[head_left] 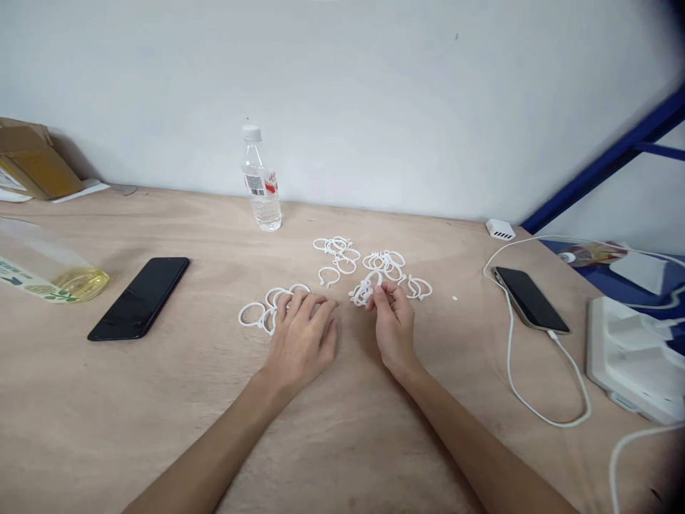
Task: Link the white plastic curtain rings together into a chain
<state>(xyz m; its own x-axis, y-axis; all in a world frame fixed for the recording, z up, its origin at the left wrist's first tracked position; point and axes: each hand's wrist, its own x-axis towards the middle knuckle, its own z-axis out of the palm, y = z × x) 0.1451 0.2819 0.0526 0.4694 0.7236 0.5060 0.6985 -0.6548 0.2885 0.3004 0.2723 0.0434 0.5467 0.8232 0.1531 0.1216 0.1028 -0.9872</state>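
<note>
Several white plastic split rings lie in loose, tangled clusters on the plywood table [342,400]. My left hand [302,339] rests palm down with its fingertips over a group of rings [266,308] and does not appear to grip them. My right hand [393,321] is raised, its fingertips pinched on the edge of another tangle of rings [364,290]. Other rings [337,255] lie farther ahead, and more [385,264] sit just beyond my right hand.
A plastic water bottle [261,182] stands by the wall. A black smartphone [139,298] and a bottle of yellow oil [48,268] lie at left. At right are a cabled smartphone [529,300], a white USB charger [500,229] and a white plastic tray [631,357].
</note>
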